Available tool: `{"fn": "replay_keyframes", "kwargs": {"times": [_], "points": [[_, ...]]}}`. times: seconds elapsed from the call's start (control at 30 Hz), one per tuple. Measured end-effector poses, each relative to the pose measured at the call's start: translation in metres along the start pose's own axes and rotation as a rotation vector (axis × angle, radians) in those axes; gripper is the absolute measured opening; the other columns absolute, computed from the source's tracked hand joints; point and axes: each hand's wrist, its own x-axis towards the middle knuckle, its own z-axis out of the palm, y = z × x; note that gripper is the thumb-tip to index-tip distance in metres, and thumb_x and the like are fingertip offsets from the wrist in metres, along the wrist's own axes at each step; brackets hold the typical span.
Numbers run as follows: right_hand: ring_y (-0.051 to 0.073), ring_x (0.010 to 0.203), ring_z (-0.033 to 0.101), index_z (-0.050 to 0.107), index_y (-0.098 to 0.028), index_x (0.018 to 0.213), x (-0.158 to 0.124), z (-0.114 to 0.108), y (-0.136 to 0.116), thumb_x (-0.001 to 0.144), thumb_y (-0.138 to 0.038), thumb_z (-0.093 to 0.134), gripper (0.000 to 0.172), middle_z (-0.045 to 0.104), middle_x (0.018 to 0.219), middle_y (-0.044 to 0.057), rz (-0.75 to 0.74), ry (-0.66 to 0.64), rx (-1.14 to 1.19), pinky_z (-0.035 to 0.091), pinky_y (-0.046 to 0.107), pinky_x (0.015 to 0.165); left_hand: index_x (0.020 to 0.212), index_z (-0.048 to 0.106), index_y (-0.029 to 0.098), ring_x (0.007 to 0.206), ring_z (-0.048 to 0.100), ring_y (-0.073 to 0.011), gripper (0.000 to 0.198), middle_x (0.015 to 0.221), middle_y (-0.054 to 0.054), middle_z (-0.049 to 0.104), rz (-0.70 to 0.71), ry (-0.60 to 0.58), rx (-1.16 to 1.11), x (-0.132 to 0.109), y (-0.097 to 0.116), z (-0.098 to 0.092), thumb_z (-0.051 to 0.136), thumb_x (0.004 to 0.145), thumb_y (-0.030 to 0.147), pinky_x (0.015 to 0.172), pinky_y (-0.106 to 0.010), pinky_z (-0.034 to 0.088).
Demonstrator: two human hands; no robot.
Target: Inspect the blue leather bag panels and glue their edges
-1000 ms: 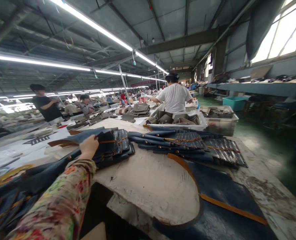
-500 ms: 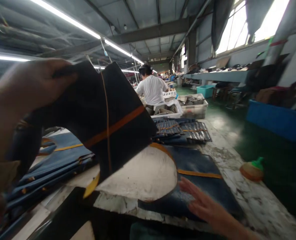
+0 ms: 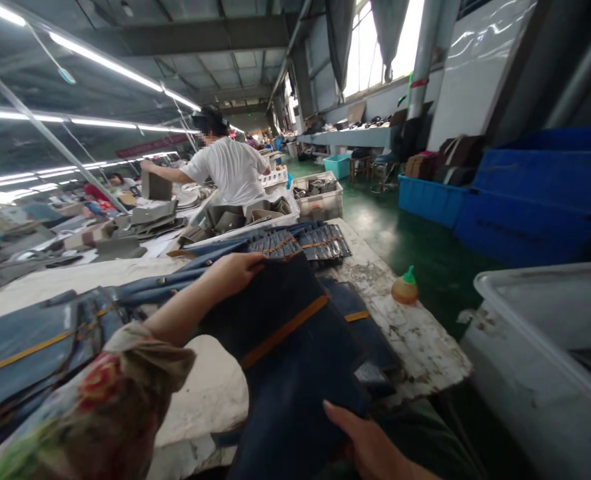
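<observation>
A dark blue panel with an orange strip [image 3: 295, 347] hangs over the near part of the worktable. At its top edge, the fingers of my left hand [image 3: 238, 272] pinch it. Its lower right edge is gripped by my right hand [image 3: 365, 437], thumb on top and the other fingers hidden. Behind it on the right, another blue piece with an orange strip [image 3: 359, 316] lies on the table. Stacked blue pieces [image 3: 25, 343] lie at the left, and small blue pieces in rows [image 3: 320, 244] sit beyond the held panel.
The worn white tabletop [image 3: 415, 340] carries an orange bottle with green tip [image 3: 405, 287] near its right edge. A person in white [image 3: 232, 170] works ahead beside crates [image 3: 320, 200]. Blue bins [image 3: 535, 200] and a large white bin [image 3: 540, 347] stand right.
The view has turned right. My left hand has lowered the panel from its raised position. My right hand, empty with fingers apart before, now has hold of the panel's lower edge.
</observation>
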Motion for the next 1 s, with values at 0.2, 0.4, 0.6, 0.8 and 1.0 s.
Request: {"fn": "replay_keyframes", "kwargs": {"times": [0.2,0.4,0.6,0.8,1.0], "points": [[0.020,0.079,0.065,0.065,-0.012,0.092,0.009,-0.010,-0.016,0.069,-0.042,0.068,0.038,0.071,0.085,0.006,0.009,0.167,0.159,0.053,0.026,0.059,0.109,0.057,0.026,0.091,0.061,-0.0243,0.031,0.100,-0.005,0.065,0.102,-0.080,0.261,0.061,0.067,0.049,0.035,0.088,0.030,0.076,-0.033,0.047],[0.010,0.056,0.059,0.062,-0.011,0.081,0.022,-0.023,-0.023,0.064,-0.035,0.074,0.031,0.067,0.066,0.000,0.027,0.311,0.321,0.050,0.020,0.049,0.098,0.059,0.020,0.087,0.062,-0.0233,0.028,0.091,-0.009,0.065,0.191,-0.090,0.273,0.101,0.083,0.101,0.034,0.087,0.021,0.070,-0.031,0.047],[0.009,0.052,0.060,0.060,-0.012,0.079,0.033,-0.029,-0.017,0.068,-0.033,0.071,0.026,0.066,0.063,0.000,0.117,0.322,0.372,0.051,0.019,0.047,0.099,0.058,0.018,0.083,0.062,-0.0211,0.030,0.088,-0.009,0.064,0.154,-0.102,0.266,0.105,0.079,0.148,0.032,0.085,0.014,0.063,-0.027,0.045],[0.010,0.049,0.060,0.060,-0.013,0.080,0.036,-0.031,-0.011,0.074,-0.035,0.067,0.025,0.067,0.063,0.001,0.160,0.259,0.382,0.051,0.018,0.048,0.098,0.058,0.018,0.086,0.059,-0.0214,0.031,0.092,-0.008,0.062,0.159,-0.048,0.255,0.113,0.079,0.155,0.031,0.084,0.011,0.067,-0.031,0.045],[0.015,0.054,0.065,0.061,-0.008,0.079,0.042,-0.039,-0.005,0.080,-0.053,0.052,0.045,0.067,0.062,0.009,0.310,0.222,0.266,0.049,0.016,0.044,0.135,0.033,0.023,0.115,0.040,-0.0244,0.051,0.136,-0.008,0.039,0.158,0.016,0.222,0.081,0.085,0.197,0.024,0.086,0.010,0.085,-0.041,0.042]]}}
